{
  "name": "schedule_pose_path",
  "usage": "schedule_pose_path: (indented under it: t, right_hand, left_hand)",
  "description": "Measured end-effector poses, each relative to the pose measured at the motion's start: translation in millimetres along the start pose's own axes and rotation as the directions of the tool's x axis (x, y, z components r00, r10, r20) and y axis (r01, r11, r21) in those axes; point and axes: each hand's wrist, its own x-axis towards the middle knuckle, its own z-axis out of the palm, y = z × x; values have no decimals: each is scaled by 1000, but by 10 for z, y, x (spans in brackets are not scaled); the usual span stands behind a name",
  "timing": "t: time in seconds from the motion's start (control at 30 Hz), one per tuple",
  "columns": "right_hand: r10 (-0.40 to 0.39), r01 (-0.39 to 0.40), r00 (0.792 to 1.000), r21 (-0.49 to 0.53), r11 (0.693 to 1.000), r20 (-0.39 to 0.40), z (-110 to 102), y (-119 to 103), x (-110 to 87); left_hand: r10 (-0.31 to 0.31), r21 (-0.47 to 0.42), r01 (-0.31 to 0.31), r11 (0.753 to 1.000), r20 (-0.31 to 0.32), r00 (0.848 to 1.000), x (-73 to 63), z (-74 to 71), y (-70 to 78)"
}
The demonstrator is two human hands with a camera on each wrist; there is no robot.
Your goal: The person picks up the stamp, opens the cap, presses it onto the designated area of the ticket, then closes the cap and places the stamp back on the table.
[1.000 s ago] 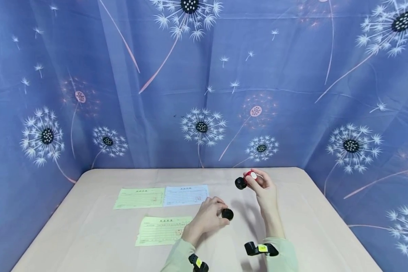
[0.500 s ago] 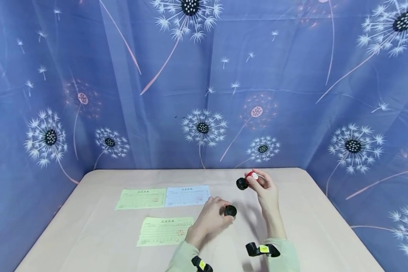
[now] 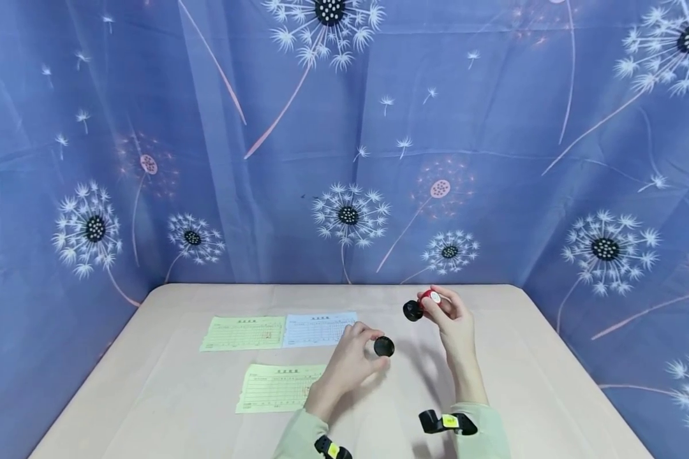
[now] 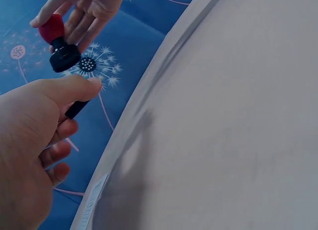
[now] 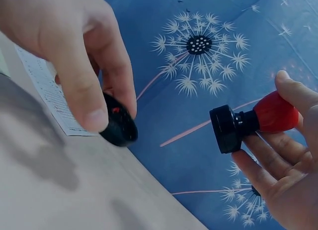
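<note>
A rubber stamp (image 5: 278,113) with a red knob and a black round base is gripped by the knob in my right hand (image 3: 456,325), raised over the right part of the table. My left hand (image 3: 350,360) pinches a round black stamp cap (image 3: 384,346) between thumb and fingers, lower and to the left of the stamp. In the right wrist view the cap's hollow inside shows, with a small red mark in it. A gap separates cap and stamp base there. In the left wrist view the thumb hides much of the cap.
Two green paper slips (image 3: 244,334) (image 3: 281,389) and a blue slip (image 3: 316,328) lie on the pale table (image 3: 178,382), left of the hands. A blue curtain (image 3: 264,210) with dandelion print encloses the back and sides. Black camera straps sit on both wrists.
My left hand first went slightly up and right, then back left with the cap, whose hollow now faces the head camera more. The right hand keeps its grip on the stamp, nearly still.
</note>
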Motion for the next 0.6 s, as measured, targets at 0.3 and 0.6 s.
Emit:
schedule_pose_path:
  t: [0.3,0.6]
  right_hand:
    - [0,0,1000,13,1000,-5,-28,15,-2]
    - [0,0,1000,8,1000,0,21,31,-7]
  left_hand:
    - [-27,-7,27,1000,-1,1000,-26,-84,-19]
    - [-33,-27,33,999,-13,999,-68,-108,-60]
